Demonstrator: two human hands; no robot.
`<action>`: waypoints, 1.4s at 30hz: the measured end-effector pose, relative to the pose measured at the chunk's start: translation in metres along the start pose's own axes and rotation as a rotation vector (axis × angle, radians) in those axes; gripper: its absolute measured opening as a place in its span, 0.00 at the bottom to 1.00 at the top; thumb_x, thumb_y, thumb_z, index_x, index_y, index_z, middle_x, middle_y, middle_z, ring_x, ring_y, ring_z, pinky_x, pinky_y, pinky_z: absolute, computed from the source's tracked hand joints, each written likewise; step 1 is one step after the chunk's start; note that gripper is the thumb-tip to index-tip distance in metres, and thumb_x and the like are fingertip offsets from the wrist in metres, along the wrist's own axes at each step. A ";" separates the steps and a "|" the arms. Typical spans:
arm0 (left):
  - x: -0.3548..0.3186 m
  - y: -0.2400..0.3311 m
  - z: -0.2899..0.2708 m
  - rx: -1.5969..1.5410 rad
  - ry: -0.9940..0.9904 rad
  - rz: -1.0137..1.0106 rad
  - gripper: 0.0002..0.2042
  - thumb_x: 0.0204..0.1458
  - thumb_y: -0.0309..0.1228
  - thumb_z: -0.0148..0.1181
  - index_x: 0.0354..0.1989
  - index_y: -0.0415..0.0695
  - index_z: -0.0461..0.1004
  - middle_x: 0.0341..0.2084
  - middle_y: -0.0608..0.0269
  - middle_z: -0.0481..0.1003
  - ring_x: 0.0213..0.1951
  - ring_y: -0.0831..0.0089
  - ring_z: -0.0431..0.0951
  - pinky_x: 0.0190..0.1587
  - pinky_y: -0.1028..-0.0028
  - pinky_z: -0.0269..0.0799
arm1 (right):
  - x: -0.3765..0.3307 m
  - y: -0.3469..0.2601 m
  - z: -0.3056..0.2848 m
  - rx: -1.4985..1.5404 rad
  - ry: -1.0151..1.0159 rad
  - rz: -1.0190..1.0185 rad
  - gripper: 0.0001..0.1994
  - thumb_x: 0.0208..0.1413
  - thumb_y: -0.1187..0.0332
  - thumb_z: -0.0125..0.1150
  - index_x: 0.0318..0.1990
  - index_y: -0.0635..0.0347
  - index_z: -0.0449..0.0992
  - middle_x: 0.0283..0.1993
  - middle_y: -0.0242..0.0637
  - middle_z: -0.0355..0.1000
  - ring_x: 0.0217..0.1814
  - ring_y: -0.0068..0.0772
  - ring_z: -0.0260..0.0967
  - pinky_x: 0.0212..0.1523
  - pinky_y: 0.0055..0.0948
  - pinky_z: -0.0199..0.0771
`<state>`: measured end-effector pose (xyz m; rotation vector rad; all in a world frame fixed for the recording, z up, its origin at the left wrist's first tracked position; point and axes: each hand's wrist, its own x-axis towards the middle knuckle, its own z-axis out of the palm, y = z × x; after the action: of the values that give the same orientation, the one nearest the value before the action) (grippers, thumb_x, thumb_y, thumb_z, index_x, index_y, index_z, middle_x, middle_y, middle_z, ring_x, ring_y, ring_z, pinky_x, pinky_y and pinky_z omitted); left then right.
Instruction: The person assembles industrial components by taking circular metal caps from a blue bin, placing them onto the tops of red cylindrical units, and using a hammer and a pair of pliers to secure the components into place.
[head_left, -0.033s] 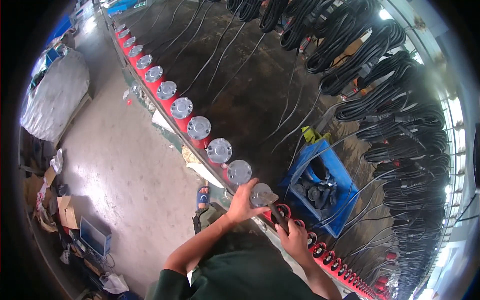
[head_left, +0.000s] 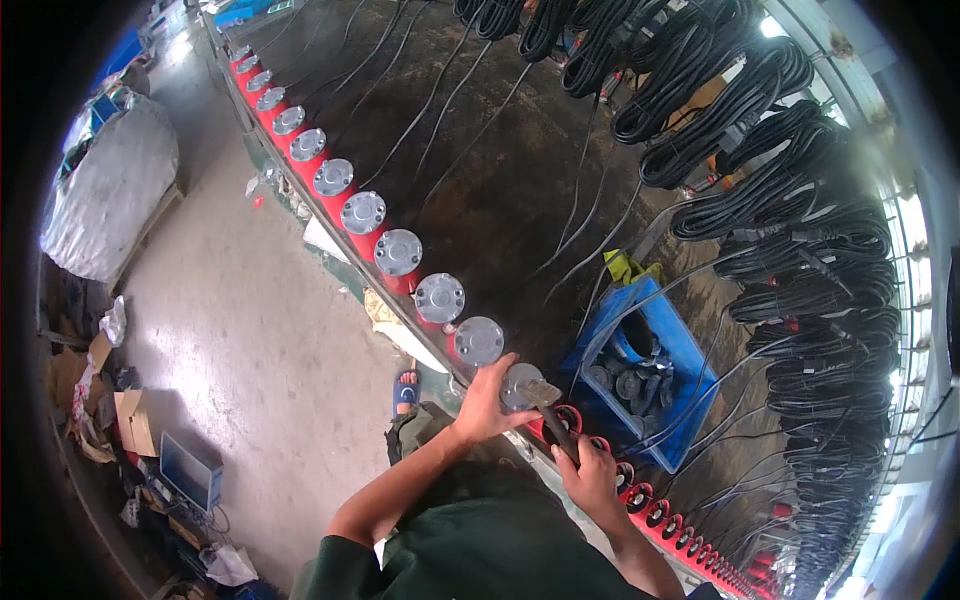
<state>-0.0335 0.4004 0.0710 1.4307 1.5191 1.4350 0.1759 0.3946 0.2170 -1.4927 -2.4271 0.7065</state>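
Note:
My right hand (head_left: 592,478) is closed round the dark handle of a hammer (head_left: 562,432). Its metal head lies over the right side of a round grey metal cap (head_left: 519,385), partly covering it; whether they touch I cannot tell. My left hand (head_left: 484,405) curls against the near left side of that capped cylinder, thumb toward the hammer head. The cylinder's body is mostly hidden by my hands. Up and to the left runs a row of red cylinders with bolted grey caps (head_left: 478,342). Down to the right, uncapped red cylinders (head_left: 638,498) show dark, round insides.
A blue bin (head_left: 690,412) holding dark round parts (head_left: 628,386) stands right of my hands on the dark bench (head_left: 470,200). Bundled black cables (head_left: 735,130) line the far side, with loose leads crossing the bench. Left on the floor are cardboard boxes (head_left: 135,420) and a covered pile (head_left: 115,190).

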 end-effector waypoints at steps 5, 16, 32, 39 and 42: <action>0.003 -0.003 0.000 0.034 -0.030 0.012 0.53 0.37 0.46 0.86 0.71 0.38 0.63 0.60 0.41 0.72 0.62 0.43 0.73 0.64 0.55 0.71 | 0.002 0.014 0.021 -0.059 -0.033 0.057 0.15 0.66 0.58 0.64 0.41 0.63 0.75 0.23 0.50 0.76 0.26 0.59 0.77 0.27 0.51 0.73; 0.000 -0.007 0.002 0.050 -0.020 -0.008 0.51 0.33 0.41 0.87 0.69 0.39 0.66 0.59 0.46 0.76 0.59 0.46 0.76 0.62 0.55 0.73 | 0.006 0.006 0.014 -0.113 -0.071 0.028 0.15 0.66 0.58 0.64 0.42 0.63 0.75 0.25 0.52 0.76 0.28 0.60 0.77 0.28 0.53 0.73; 0.004 0.003 0.002 -0.019 0.007 -0.006 0.56 0.36 0.44 0.87 0.73 0.36 0.59 0.65 0.45 0.71 0.64 0.47 0.72 0.67 0.56 0.68 | 0.014 0.007 -0.010 0.120 -0.082 0.011 0.13 0.66 0.61 0.65 0.38 0.64 0.76 0.23 0.52 0.75 0.27 0.58 0.77 0.27 0.47 0.71; 0.004 0.002 0.008 -0.021 0.023 -0.031 0.50 0.37 0.37 0.84 0.71 0.37 0.63 0.62 0.45 0.72 0.63 0.47 0.73 0.67 0.57 0.68 | -0.003 0.026 0.010 0.058 -0.091 0.067 0.13 0.65 0.61 0.65 0.37 0.64 0.75 0.27 0.52 0.75 0.30 0.61 0.76 0.30 0.50 0.72; 0.001 -0.002 0.010 -0.034 0.040 -0.004 0.49 0.37 0.36 0.83 0.71 0.38 0.63 0.62 0.44 0.71 0.63 0.47 0.72 0.67 0.57 0.68 | 0.003 0.010 -0.009 -0.009 -0.052 -0.068 0.13 0.65 0.61 0.65 0.39 0.63 0.74 0.24 0.51 0.76 0.28 0.58 0.78 0.28 0.50 0.74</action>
<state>-0.0250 0.4046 0.0667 1.3853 1.5138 1.4886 0.1861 0.4038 0.2190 -1.4039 -2.5090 0.7300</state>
